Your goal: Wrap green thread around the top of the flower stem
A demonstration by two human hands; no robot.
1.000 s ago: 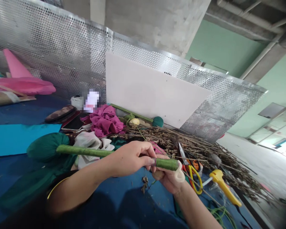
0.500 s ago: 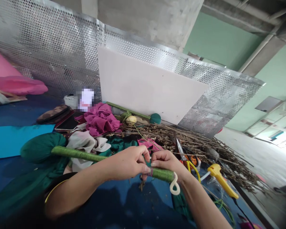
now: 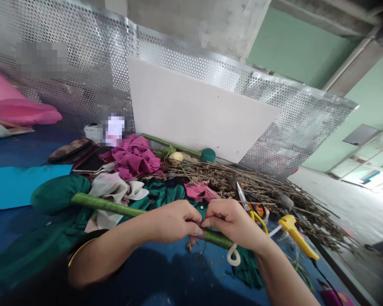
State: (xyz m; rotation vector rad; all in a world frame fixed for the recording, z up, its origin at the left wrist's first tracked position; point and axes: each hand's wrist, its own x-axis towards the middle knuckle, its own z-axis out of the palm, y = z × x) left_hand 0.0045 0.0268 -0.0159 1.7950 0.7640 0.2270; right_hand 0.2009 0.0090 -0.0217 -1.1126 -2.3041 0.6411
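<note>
A green thread-wrapped stick [image 3: 111, 206] crosses in front of me, with a dark green cloth ball [image 3: 60, 193] on its left end. At its right end hangs a white cord loop [image 3: 233, 256]. My left hand [image 3: 178, 221] is closed around the stick near a narrow purple band, thumb on top. Just right of it, my right hand [image 3: 228, 219] is bent over the stick with thumb and forefinger pinched together, close to the left fingertips. Whatever lies in that pinch is too small or hidden to make out.
Scissors [image 3: 241, 195] with yellow handles and a yellow glue gun [image 3: 295, 236] lie to the right. Behind are dried stems [image 3: 258, 182], magenta cloth [image 3: 135, 157] and a white board [image 3: 194, 110] against perforated metal. Blue sheet [image 3: 25, 187] lies at left.
My right hand has turned and lowered over the stick, covering more of its right end. The fingertips of both hands have come closer together. The left hand keeps its hold.
</note>
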